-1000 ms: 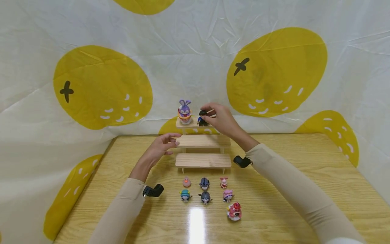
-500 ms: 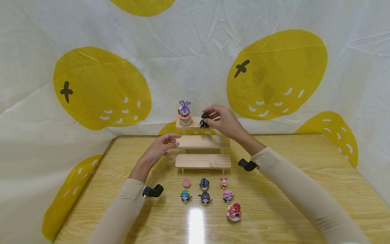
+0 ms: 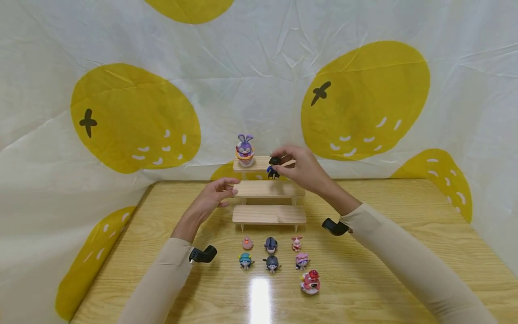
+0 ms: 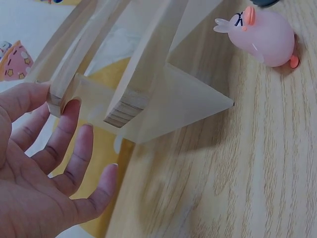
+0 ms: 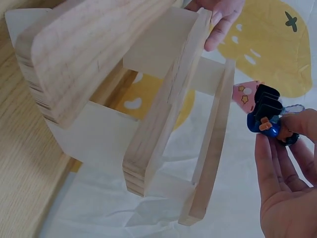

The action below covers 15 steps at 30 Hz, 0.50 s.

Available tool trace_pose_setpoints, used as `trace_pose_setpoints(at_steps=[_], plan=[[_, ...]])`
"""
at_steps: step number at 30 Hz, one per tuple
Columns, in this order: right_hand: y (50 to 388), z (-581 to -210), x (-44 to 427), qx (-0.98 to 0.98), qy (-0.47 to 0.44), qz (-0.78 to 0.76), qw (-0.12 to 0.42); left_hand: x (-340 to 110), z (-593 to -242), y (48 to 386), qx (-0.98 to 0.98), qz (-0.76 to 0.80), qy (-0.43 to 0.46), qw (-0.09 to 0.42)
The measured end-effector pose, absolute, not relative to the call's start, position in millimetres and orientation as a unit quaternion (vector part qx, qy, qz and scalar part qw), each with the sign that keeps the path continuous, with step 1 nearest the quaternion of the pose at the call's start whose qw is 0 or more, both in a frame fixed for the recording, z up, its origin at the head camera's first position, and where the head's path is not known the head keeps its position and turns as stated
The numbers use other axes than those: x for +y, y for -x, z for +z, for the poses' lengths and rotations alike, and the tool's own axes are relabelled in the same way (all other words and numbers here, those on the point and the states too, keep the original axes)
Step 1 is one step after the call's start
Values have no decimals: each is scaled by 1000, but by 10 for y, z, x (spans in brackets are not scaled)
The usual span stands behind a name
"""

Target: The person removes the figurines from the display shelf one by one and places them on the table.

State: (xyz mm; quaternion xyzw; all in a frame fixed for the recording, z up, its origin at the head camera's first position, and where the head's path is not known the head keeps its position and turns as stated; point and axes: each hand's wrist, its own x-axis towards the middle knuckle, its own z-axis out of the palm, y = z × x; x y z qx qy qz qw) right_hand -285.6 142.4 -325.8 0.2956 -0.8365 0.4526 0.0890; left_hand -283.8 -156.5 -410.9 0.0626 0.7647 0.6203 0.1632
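My right hand pinches a small black-and-blue figurine by its dark head between thumb and fingers. In the head view the figurine overlaps the front of the top shelf. The right wrist view shows the figurine apart from the shelves, its black legs pointing away from the palm. My left hand holds the left end of the middle shelf of a three-step wooden display stand. In the left wrist view, thumb and a finger pinch that shelf end. A purple rabbit figurine stands on the top shelf's left end.
In front of the stand, several figurines sit in rows on the wooden table, among them a pink duck, a piglet and a grey donkey. Nearest me is a red bear figurine. A lemon-print cloth hangs behind.
My right hand has moved slightly down and to the right, bringing the figurine from over the top shelf toward its front edge. My left hand has stayed on the middle shelf.
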Motion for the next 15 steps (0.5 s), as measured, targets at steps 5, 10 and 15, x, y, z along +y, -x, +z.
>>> trace_pose_setpoints(at_steps=[5,10,15], plan=[[2791,-3259,1461,-836,-304,450,81,-1562,-4106,2842,764,620,-66,163],[2728,-3254,1492,-838,-303,447,76,-1568,-4103,2842,766,618,-73,161],[2656,-3243,1516,-840,-306,444,65,-1579,-4092,2843,765,618,-75,164]])
